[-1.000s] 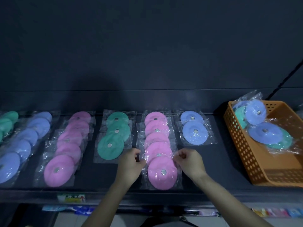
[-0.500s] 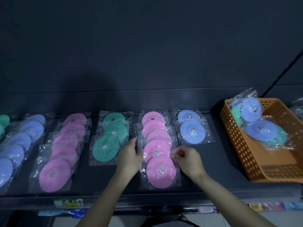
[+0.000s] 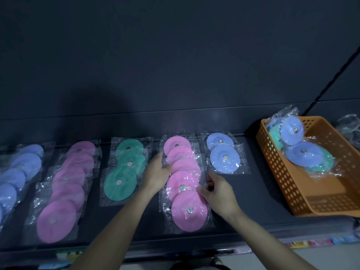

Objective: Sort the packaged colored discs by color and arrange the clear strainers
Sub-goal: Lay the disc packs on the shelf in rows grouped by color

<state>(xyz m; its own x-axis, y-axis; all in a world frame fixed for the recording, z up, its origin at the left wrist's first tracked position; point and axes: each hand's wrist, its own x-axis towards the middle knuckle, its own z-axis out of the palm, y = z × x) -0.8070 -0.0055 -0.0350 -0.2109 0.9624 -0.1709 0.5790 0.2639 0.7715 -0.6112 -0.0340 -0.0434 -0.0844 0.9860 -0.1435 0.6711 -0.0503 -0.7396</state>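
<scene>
Packaged discs lie in overlapping rows on a dark shelf (image 3: pixel 253 191). In the middle is a pink row (image 3: pixel 183 184). My left hand (image 3: pixel 156 173) presses against the left edge of this row, fingers on the plastic wrap. My right hand (image 3: pixel 216 190) touches its right edge, fingers pinching the wrap. Left of it lie a green row (image 3: pixel 124 172), another pink row (image 3: pixel 66 191) and a blue row (image 3: pixel 17 176). Two blue discs (image 3: pixel 224 154) lie to the right.
An orange perforated basket (image 3: pixel 282 172) stands at the right and holds blue discs (image 3: pixel 302 152) and green discs (image 3: pixel 323 162) in wrap. A clear plastic item (image 3: pixel 350 129) lies behind it. A dark wall rises behind the shelf. Colored labels run along the front edge.
Both hands slid farther up the sides of the middle pink row, from its front discs toward the middle ones. The camera view shifted a little to the right.
</scene>
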